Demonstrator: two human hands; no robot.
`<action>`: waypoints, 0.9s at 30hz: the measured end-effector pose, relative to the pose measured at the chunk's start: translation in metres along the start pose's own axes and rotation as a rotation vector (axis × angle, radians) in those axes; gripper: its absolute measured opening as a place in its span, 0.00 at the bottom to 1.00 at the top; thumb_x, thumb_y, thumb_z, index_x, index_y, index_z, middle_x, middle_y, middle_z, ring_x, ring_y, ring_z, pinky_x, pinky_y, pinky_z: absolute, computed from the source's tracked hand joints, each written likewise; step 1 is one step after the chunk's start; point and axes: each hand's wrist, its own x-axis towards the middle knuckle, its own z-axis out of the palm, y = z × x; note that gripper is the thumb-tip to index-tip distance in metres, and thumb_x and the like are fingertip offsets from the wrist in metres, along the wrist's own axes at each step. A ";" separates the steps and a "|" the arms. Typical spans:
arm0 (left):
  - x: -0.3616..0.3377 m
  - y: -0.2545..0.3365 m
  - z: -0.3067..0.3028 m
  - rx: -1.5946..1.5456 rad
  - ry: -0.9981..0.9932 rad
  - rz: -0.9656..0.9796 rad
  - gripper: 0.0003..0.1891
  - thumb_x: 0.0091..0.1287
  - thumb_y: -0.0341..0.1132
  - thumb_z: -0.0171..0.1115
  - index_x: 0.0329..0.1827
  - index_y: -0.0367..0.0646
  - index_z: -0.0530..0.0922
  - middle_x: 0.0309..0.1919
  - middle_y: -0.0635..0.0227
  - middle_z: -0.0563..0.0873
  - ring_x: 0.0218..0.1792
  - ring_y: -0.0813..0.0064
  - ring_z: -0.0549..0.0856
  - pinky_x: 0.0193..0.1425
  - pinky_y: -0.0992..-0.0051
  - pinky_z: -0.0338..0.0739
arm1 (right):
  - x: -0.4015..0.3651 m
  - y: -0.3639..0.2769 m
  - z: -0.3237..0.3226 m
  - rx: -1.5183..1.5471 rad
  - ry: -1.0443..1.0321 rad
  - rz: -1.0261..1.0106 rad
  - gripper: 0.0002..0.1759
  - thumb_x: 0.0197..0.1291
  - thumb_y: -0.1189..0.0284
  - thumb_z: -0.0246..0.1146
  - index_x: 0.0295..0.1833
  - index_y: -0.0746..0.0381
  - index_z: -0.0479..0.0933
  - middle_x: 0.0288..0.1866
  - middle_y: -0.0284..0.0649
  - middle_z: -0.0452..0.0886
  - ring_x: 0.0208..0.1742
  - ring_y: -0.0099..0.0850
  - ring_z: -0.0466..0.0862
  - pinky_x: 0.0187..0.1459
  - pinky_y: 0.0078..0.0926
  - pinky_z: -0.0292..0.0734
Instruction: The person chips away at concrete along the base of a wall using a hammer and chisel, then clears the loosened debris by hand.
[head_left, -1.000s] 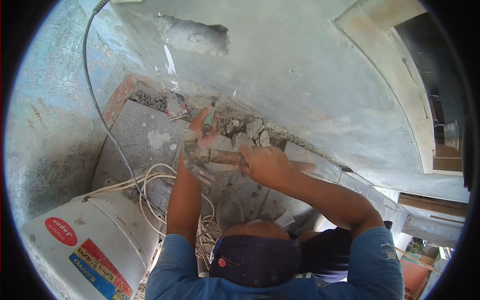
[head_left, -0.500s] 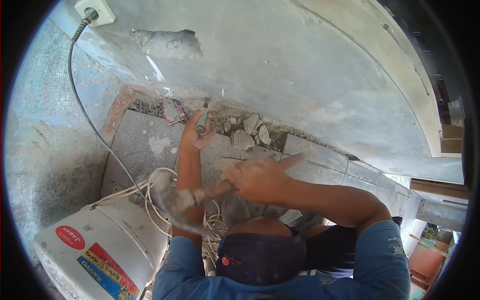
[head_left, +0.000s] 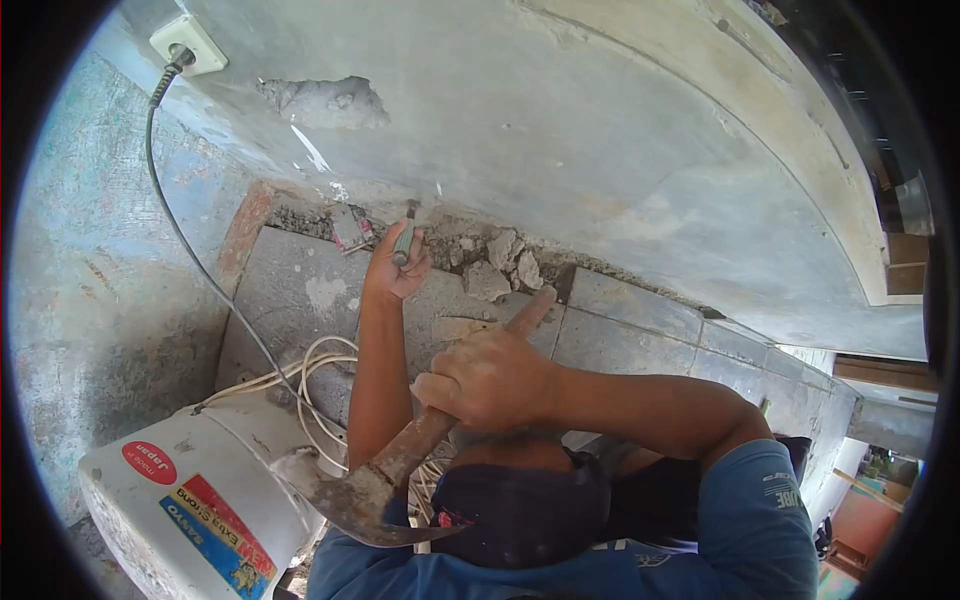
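Note:
My left hand [head_left: 402, 266] is closed around the green handle of a chisel [head_left: 404, 243], whose metal tip meets the base of the grey wall [head_left: 600, 150]. My right hand [head_left: 490, 378] grips the wooden handle of a hammer [head_left: 365, 500] with a long curved, pointed head. That head hangs back over my left upper arm, near a dark cap [head_left: 520, 510], well away from the chisel. Broken chunks of concrete [head_left: 488, 280] lie in a rough trench along the wall, right of the chisel. Left of my left hand rests a small red and white packet [head_left: 352, 230].
A white bucket [head_left: 130, 510] with stickers stands at the lower left, next to coiled pale cable [head_left: 325, 375]. A black cord [head_left: 190, 240] runs down from a wall socket [head_left: 190, 45]. Grey tiles [head_left: 290, 270] cover the floor, and a chipped hole [head_left: 330, 102] marks the wall.
The hammer has swung back from the wall, its head now lower in the view. My right hand has shifted left and slightly down. My left hand keeps the chisel in nearly the same place.

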 end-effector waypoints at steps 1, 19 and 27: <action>0.000 0.000 0.000 -0.004 -0.015 -0.004 0.16 0.69 0.45 0.54 0.33 0.40 0.77 0.08 0.74 0.67 0.09 0.82 0.62 0.14 0.80 0.57 | 0.000 0.004 0.003 0.016 -0.002 -0.106 0.12 0.51 0.68 0.61 0.40 0.60 0.73 0.25 0.44 0.81 0.28 0.42 0.84 0.27 0.40 0.78; -0.001 0.005 0.009 0.041 0.125 0.067 0.15 0.67 0.44 0.58 0.33 0.40 0.76 0.08 0.74 0.68 0.08 0.82 0.62 0.14 0.80 0.57 | -0.016 0.072 0.033 -0.168 -0.158 0.666 0.12 0.48 0.66 0.63 0.35 0.59 0.70 0.24 0.41 0.78 0.29 0.41 0.83 0.28 0.42 0.76; -0.001 -0.001 -0.001 -0.008 -0.038 -0.002 0.14 0.66 0.44 0.59 0.34 0.41 0.76 0.09 0.74 0.69 0.08 0.82 0.62 0.14 0.80 0.56 | -0.015 0.032 0.033 0.052 0.086 -0.020 0.13 0.52 0.65 0.63 0.40 0.60 0.72 0.30 0.46 0.82 0.34 0.45 0.84 0.33 0.43 0.80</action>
